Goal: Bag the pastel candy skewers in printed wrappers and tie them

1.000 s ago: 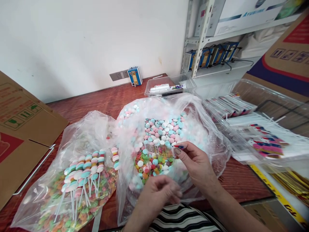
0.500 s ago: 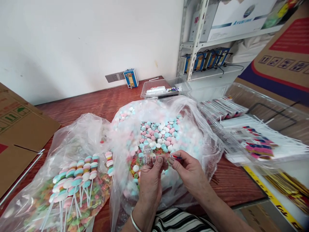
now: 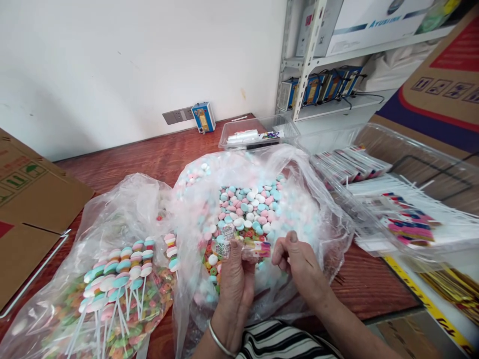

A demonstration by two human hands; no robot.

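Observation:
My left hand pinches a small clear printed plastic wrapper between thumb and fingers; its right end is colourful. Just right of the wrapper, and apart from it, is my right hand, fingers curled in and thumb raised, with nothing visible in it. Below both hands lies a large open clear plastic bag of pink, white and blue candies, with ring-shaped gummies among them at the near side.
Candy skewers on white sticks rest on a bag of gummies at left. A clear bin of sticks and wrappers stands at right, a smaller clear tray behind. Cardboard boxes flank the table; shelving rises at back right.
My right hand has come off the wrapper and moved slightly right, its fingers curling. The wrapper stays in my left hand, its colourful end now showing.

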